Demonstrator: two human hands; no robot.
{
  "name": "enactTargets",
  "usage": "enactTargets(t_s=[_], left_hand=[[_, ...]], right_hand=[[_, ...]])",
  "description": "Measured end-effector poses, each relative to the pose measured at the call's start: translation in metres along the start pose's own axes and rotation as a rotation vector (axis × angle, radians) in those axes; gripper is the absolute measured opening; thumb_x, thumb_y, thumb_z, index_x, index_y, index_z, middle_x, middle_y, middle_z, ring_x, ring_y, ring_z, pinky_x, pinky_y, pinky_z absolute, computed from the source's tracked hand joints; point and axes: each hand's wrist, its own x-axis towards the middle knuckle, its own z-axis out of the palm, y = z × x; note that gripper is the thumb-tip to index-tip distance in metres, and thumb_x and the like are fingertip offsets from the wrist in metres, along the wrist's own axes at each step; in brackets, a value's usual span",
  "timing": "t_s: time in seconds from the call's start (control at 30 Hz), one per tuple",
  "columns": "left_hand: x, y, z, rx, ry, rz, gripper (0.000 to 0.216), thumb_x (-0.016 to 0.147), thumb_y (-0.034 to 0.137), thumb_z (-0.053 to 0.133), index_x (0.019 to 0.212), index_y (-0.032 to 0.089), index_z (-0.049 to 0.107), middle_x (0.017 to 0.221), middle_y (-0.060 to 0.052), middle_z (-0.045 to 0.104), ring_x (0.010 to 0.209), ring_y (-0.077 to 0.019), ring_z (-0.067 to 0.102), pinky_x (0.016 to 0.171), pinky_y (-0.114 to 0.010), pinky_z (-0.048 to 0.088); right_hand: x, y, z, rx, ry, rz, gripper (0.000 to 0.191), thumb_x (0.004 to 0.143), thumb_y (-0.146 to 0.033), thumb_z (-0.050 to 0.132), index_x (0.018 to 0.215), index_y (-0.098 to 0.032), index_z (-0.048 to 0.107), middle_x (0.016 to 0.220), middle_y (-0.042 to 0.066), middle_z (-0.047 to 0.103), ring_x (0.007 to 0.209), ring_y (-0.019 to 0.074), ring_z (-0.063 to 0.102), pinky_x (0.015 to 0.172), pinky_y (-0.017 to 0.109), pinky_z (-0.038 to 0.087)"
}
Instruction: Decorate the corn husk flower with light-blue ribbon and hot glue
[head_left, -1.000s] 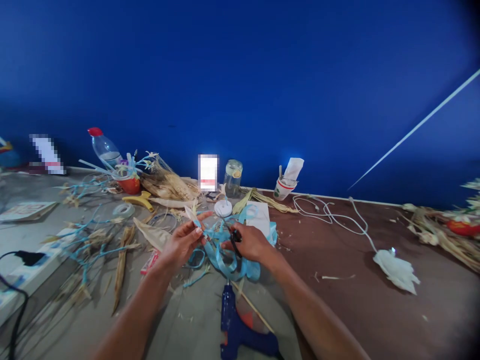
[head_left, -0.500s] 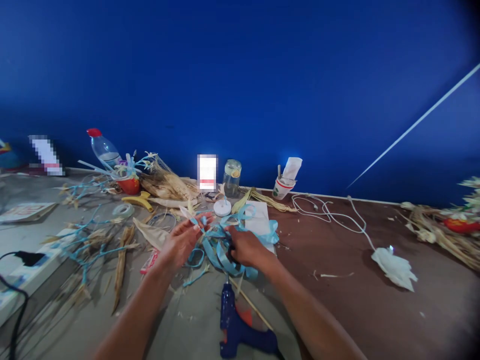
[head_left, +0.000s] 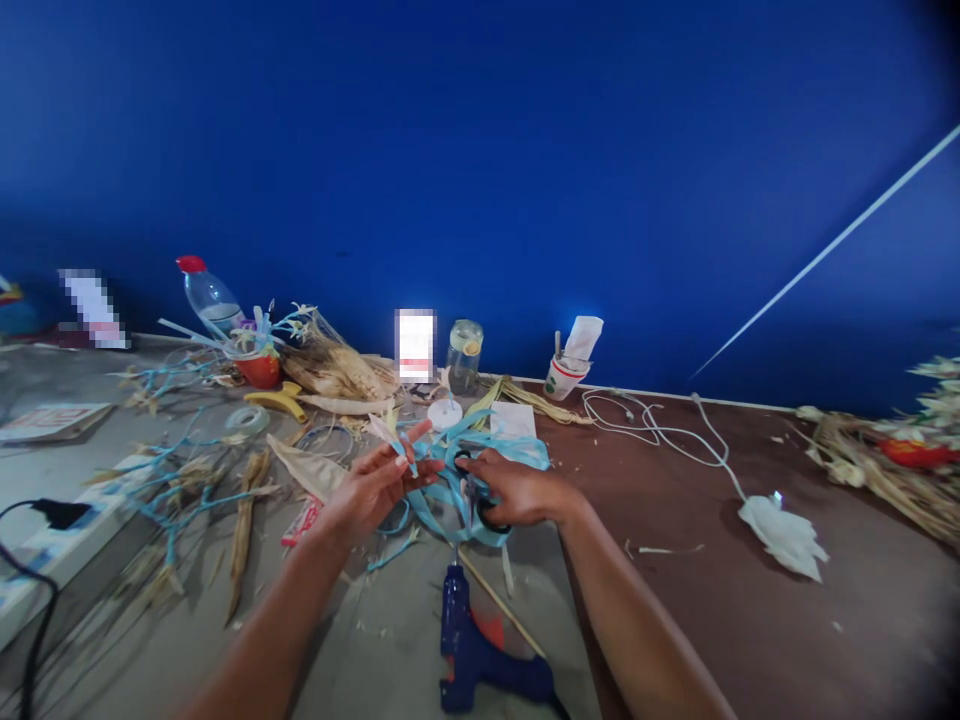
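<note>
My left hand (head_left: 379, 482) pinches a small pale husk flower (head_left: 385, 430) whose stem is wrapped in light blue tape, the petals pointing up and away. To its right, my right hand (head_left: 517, 487) is closed on a pair of scissors (head_left: 470, 492) with black handle loops; fingers cover part of them. Under and around the scissors lies a loose heap of light blue ribbon (head_left: 435, 515). Nearer to me, a dark blue glue gun (head_left: 465, 650) rests on the table beside a thin wooden stick (head_left: 506, 607).
Blue-wrapped branches (head_left: 169, 515), a tape roll (head_left: 246, 422) and a power strip (head_left: 67, 560) lie on the left. Dried husks (head_left: 337, 365), a glass jar (head_left: 466, 360) and a paper cup (head_left: 566, 378) stand along the blue wall. A white cable (head_left: 660, 430) crosses the right side.
My right hand has shifted slightly right, and the scissors and their handle loops now show more. The ribbon heap has moved, covering more of the white paper. My left hand keeps the flower.
</note>
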Motion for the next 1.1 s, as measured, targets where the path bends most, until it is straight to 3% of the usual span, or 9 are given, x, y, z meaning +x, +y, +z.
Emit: enactTargets(t_s=[0.1,0.17,0.27,0.4,0.53,0.63,0.77,0.9,1.1], left_hand=[[0.001,0.001,0.004,0.053,0.106,0.024,0.013,0.069,0.024,0.071,0.079,0.016,0.069,0.119,-0.009,0.061,0.069,-0.0147,0.065,0.069,-0.030,0.052],[0.002,0.001,0.005,0.094,0.185,0.047,0.019,0.066,0.023,0.073,0.082,0.015,0.070,0.108,-0.008,0.066,0.063,-0.0114,0.062,0.064,-0.027,0.051],[0.003,-0.001,0.002,0.145,0.270,0.052,0.023,0.064,0.024,0.075,0.085,0.014,0.069,0.091,-0.005,0.068,0.061,-0.0101,0.060,0.060,-0.023,0.049],[0.005,-0.003,-0.004,0.165,0.260,0.058,0.016,0.064,0.025,0.075,0.072,0.013,0.068,0.099,-0.006,0.066,0.063,-0.0096,0.059,0.063,-0.023,0.049],[0.004,-0.002,-0.001,0.163,0.159,0.043,0.014,0.063,0.024,0.074,0.071,0.014,0.068,0.106,-0.009,0.064,0.068,-0.0118,0.060,0.067,-0.025,0.049],[0.003,-0.004,0.002,0.191,0.122,0.025,0.015,0.064,0.024,0.074,0.073,0.014,0.069,0.085,-0.007,0.067,0.060,-0.0100,0.056,0.061,-0.023,0.047],[0.004,-0.009,-0.002,0.241,0.072,-0.036,0.029,0.067,0.027,0.072,0.092,0.014,0.069,0.065,-0.003,0.062,0.056,-0.0104,0.054,0.056,-0.022,0.043],[0.004,-0.012,-0.006,0.301,0.074,-0.072,0.043,0.069,0.031,0.070,0.109,0.015,0.063,0.064,-0.002,0.062,0.057,-0.0110,0.055,0.056,-0.022,0.042],[0.003,-0.014,-0.002,0.409,0.113,0.006,0.025,0.065,0.032,0.072,0.081,0.013,0.069,0.060,-0.002,0.061,0.053,-0.0092,0.051,0.052,-0.021,0.039]], right_hand=[[0.002,0.005,-0.004,0.078,0.108,-0.133,0.060,0.072,-0.009,0.051,0.130,-0.020,0.047,0.115,0.010,0.053,0.097,0.0201,0.055,0.087,0.031,0.042],[0.006,0.004,-0.006,0.092,0.225,-0.174,0.052,0.073,-0.002,0.042,0.119,-0.019,0.058,0.114,0.009,0.056,0.104,0.0205,0.053,0.091,0.033,0.040],[0.012,-0.004,-0.005,0.172,0.409,-0.146,0.048,0.071,0.002,0.036,0.103,-0.017,0.067,0.103,0.008,0.064,0.099,0.0194,0.056,0.091,0.034,0.039],[0.022,-0.024,0.007,0.630,0.529,-0.082,0.033,0.076,-0.007,0.040,0.093,-0.017,0.067,0.090,0.005,0.067,0.087,0.0159,0.059,0.082,0.030,0.043],[0.033,-0.040,0.023,1.290,0.403,0.075,0.017,0.077,-0.025,0.053,0.082,-0.015,0.065,0.068,0.001,0.061,0.057,0.0087,0.055,0.056,0.021,0.040],[0.036,-0.044,0.028,1.536,0.194,0.117,0.023,0.069,-0.035,0.066,0.072,-0.012,0.062,0.060,-0.001,0.058,0.044,0.0054,0.048,0.046,0.019,0.033],[0.034,-0.044,0.027,1.686,-0.013,0.180,0.028,0.063,-0.034,0.073,0.066,-0.010,0.059,0.053,-0.001,0.057,0.039,0.0042,0.045,0.044,0.018,0.032],[0.032,-0.048,0.026,1.785,-0.078,0.220,0.023,0.063,-0.027,0.072,0.063,-0.010,0.057,0.049,-0.002,0.055,0.037,0.0033,0.042,0.043,0.017,0.030],[0.031,-0.052,0.025,1.752,-0.063,0.219,0.019,0.057,-0.017,0.068,0.057,-0.012,0.051,0.048,-0.004,0.053,0.036,0.0016,0.037,0.042,0.016,0.024]])
